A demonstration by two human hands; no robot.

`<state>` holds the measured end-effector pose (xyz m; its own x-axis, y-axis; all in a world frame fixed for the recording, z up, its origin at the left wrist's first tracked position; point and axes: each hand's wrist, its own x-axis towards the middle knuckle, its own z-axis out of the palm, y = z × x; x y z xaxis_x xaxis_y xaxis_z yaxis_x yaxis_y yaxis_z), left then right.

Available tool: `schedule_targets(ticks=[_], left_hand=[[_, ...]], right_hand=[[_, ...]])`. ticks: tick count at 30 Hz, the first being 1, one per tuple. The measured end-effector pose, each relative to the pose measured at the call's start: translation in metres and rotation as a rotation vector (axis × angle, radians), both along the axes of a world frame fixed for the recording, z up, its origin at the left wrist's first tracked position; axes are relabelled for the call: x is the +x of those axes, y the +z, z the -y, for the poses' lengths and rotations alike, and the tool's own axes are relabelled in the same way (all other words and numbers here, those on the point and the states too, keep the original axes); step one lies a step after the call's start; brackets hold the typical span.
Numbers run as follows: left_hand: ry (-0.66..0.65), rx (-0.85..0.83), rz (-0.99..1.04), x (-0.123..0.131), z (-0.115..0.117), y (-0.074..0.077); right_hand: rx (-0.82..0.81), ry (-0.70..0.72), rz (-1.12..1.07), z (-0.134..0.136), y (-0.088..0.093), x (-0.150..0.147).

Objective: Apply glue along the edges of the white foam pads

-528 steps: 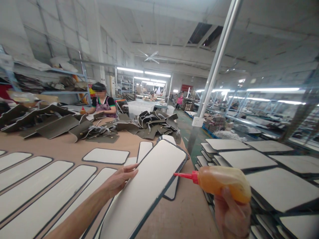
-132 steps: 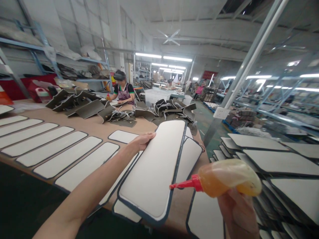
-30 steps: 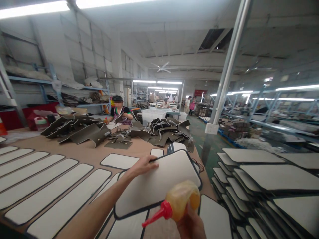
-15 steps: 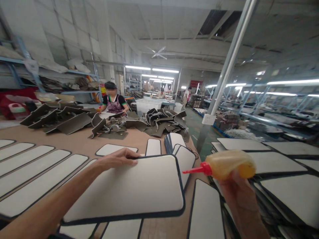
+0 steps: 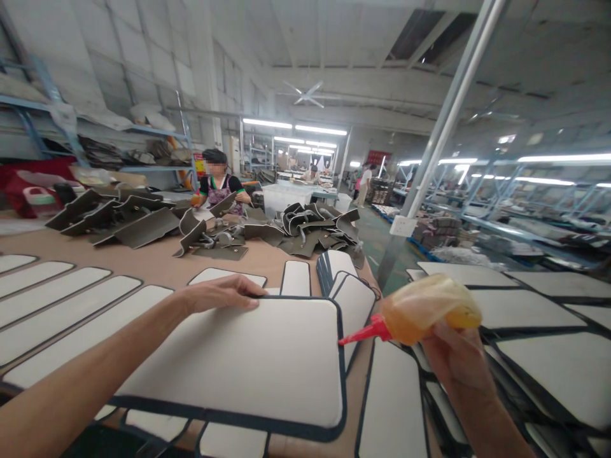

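Note:
A white padded panel with a dark bound edge lies across the near part of the brown table. My left hand rests on the panel's far edge, fingers curled over the rim. In my right hand is a soft orange glue bottle, squeezed in my fist. Its red nozzle points down-left and touches the panel's right edge.
Several long white panels lie in rows on the left. Smaller ones are beyond the held panel. A stack of panels fills the right. Dark olive fabric pieces are heaped at the table's far end, where a seated person works. A metal post rises right.
The bottle has tipped down, bringing the nozzle to the panel's right edge. The panel lies slightly nearer; my left hand stays on its far edge.

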<state>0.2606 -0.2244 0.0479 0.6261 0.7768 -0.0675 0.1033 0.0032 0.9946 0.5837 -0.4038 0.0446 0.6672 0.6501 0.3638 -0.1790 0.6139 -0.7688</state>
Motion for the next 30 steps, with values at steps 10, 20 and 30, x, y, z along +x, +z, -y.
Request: schedule_targets(ticks=[10,20,30], left_hand=[[-0.354,0.135,-0.249,0.0,0.002,0.027],[-0.252,0.058,-0.178,0.001,0.009,0.026],[-0.396,-0.033,-0.186,0.004,0.024,0.03]], right_hand=[[0.009,0.042,0.026,0.014,-0.004,0.002],[-0.016,0.029,0.1,0.029,-0.007,0.0],[-0.048,-0.043,-0.017,0.04,-0.004,-0.008]])
